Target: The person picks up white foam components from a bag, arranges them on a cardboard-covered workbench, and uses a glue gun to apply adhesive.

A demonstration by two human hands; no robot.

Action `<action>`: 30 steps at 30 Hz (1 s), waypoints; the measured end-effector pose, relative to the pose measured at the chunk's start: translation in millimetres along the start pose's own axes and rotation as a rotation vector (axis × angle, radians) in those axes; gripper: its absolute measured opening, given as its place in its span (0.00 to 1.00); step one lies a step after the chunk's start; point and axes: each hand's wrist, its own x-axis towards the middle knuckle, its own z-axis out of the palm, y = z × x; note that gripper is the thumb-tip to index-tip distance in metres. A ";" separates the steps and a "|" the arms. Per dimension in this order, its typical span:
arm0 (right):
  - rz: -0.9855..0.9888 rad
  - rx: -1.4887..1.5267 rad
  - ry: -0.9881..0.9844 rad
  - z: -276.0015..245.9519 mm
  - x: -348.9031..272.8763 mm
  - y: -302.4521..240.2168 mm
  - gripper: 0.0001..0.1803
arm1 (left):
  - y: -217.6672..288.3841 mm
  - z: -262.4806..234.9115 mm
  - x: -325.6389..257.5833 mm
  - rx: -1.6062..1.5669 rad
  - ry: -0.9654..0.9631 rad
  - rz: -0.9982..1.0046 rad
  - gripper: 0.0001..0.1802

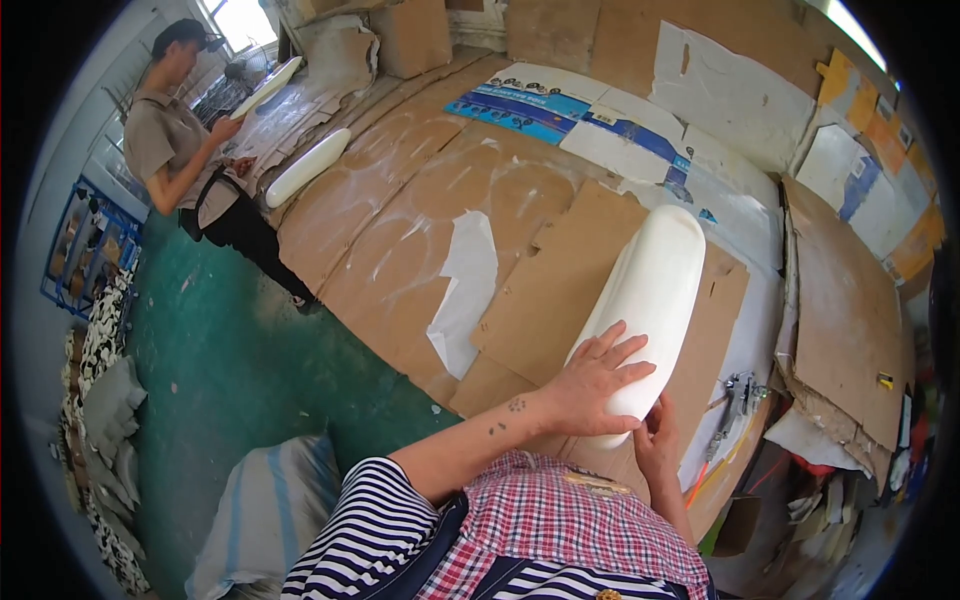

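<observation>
A long white moulded piece (658,290), smooth and rounded at its far end, lies on the cardboard-covered table straight ahead of me. My left hand (600,385) rests on top of its near part, fingers spread out. At the near right edge of the piece my right hand (657,438) has its fingers curled against the rim; the fingers are partly hidden. What the piece is made of or meant for I cannot tell.
A metal spray gun (737,408) with an orange hose lies right of the piece. Stacked cardboard (845,320) stands beyond it. Another white piece (308,168) lies far left, near a co-worker (175,130) holding a similar one. A stuffed sack (265,520) sits on the green floor.
</observation>
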 end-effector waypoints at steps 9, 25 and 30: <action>0.015 0.032 -0.007 1.1 -1.1 0.6 0.28 | 1.8 1.4 -1.5 0.013 0.009 -0.004 0.38; 0.031 0.009 -0.013 -1.1 4.8 5.8 0.28 | -1.3 -2.6 2.5 0.023 -0.001 0.001 0.38; 0.171 -0.300 0.152 -42.5 -1.8 28.8 0.25 | 4.3 1.9 -5.9 0.037 0.017 0.003 0.38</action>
